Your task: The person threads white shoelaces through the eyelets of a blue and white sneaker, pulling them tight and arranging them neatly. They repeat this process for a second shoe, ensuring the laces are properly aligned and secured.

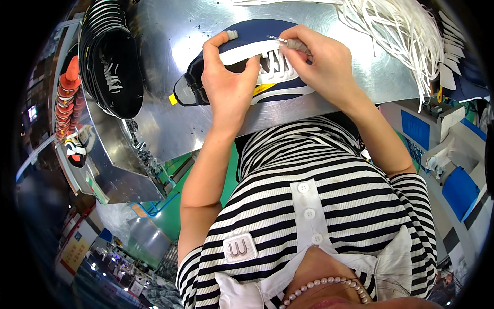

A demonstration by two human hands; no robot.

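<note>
A navy shoe upper (252,30) with white lace panels and a grey-and-black heel end lies on the metal table. My left hand (226,87) grips it around the opening, thumb at the tongue edge and index finger, its tip wrapped in grey tape, on the navy side. White lace (278,64) is threaded across the front of the upper. My right hand (327,64) pinches a small metal-tipped hand tool (298,46) with a wrapped, greyish handle. Its thin tip points left over the navy side, beside the eyelet row. Whether the tip is hooked is too small to tell.
A pile of loose white laces (396,31) covers the table's far right. Nested black shoe uppers (113,77) stand at the left edge, with orange-red pieces (69,87) beyond. Navy pieces (465,85) lie at the right. The metal table's near edge (267,121) runs against my body.
</note>
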